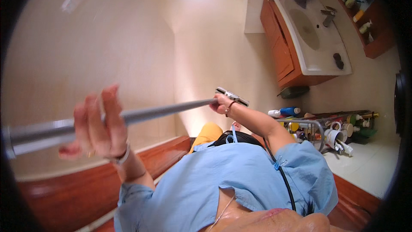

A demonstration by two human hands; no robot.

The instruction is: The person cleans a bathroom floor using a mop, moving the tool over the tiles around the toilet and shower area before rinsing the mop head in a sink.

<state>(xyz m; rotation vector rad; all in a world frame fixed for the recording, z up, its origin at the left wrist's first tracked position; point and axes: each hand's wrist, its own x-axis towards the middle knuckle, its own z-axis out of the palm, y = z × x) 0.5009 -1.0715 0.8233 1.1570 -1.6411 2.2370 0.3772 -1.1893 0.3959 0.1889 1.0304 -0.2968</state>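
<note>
A long grey pole (165, 109) slants across the view from the left rim to the middle. My right hand (222, 104), with a dark beaded bracelet at the wrist, is closed around its far end. Just beyond that hand shows a narrow silver and dark bar-shaped head (237, 98); how it joins the pole is hidden. At the left, my left hand (101, 126) is raised in front of the thicker part of the pole, fingers stretched and spread. Its thumb points left below the pole, and a ring and a wrist band show on it.
At upper right stands a white sink (307, 30) on a wooden cabinet (277, 43), under a shelf (380, 38) of bottles. A metal rack (319, 131) packed with bottles and cups is by my right elbow. Reddish-brown wooden trim (73, 193) runs along the lower left.
</note>
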